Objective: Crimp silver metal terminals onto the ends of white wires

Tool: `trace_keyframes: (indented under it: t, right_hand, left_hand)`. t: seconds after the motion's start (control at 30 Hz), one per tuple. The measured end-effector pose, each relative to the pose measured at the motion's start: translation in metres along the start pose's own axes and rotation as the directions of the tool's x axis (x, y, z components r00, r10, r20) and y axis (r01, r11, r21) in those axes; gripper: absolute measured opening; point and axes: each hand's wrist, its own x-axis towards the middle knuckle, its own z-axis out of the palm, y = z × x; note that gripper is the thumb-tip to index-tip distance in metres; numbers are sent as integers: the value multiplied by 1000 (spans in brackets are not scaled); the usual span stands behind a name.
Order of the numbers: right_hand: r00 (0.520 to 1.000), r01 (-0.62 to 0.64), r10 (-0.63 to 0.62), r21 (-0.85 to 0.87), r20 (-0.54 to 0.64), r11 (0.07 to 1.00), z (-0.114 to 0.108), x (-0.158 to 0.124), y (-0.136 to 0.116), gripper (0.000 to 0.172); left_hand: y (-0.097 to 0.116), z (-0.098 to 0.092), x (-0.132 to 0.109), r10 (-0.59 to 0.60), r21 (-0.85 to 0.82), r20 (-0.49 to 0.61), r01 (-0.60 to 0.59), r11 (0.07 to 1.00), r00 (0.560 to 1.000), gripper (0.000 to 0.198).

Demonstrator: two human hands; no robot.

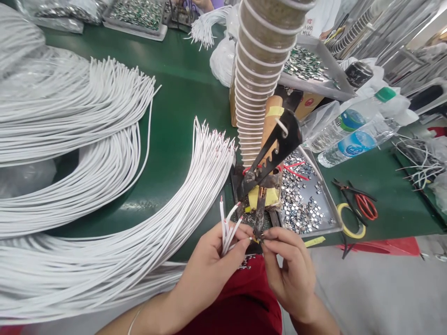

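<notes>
My left hand (209, 263) is closed around several short white cable ends (226, 237) that stick up between thumb and fingers. Its fingertips bring one cable tip close to the dark tip of a soldering iron (259, 218), which points down from its mount. To the right of that tip, my right hand (291, 263) is closed in a pinch on a tiny piece, too small to make out. Both hands' fingertips nearly meet just under the iron. A black notched metal bracket (270, 153) sits over the wooden handle (271, 123) of the iron.
Thick bundles of white cable (167, 214) spread across the green table (181, 70) on the left. A ribbed hose (260, 70) rises behind the iron. At right are a tray (328, 218) of small metal connectors, pliers (351, 190), yellow tape (361, 230) and water bottles (349, 149).
</notes>
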Motion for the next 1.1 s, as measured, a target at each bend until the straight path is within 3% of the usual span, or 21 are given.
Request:
trace_keyframes:
  t: [0.37, 0.63, 0.77, 0.9, 1.1]
  right_hand:
    - [999, 41, -41, 18, 2, 999, 6, -3, -2, 37]
    - [996, -90, 92, 114, -13, 989, -11, -10, 4, 17]
    - [972, -223, 203, 195, 115, 955, -19, -4, 2, 22]
    - [932, -336, 274, 279, 239, 900, -24, 6, -2, 13]
    - [906, -341, 261, 213, 333, 915, -36, 14, 2, 10]
  left_hand:
    - [4, 3, -3, 85, 158, 24, -88, 983, 996, 8]
    - [-7, 1, -11, 79, 208, 62, -91, 974, 995, 11]
    - [-11, 3, -13, 104, 275, 150, -143, 951, 983, 13]
    - [-12, 3, -13, 160, 328, 261, -243, 913, 952, 21]
    - [-15, 0, -14, 87, 400, 281, -199, 895, 956, 27]
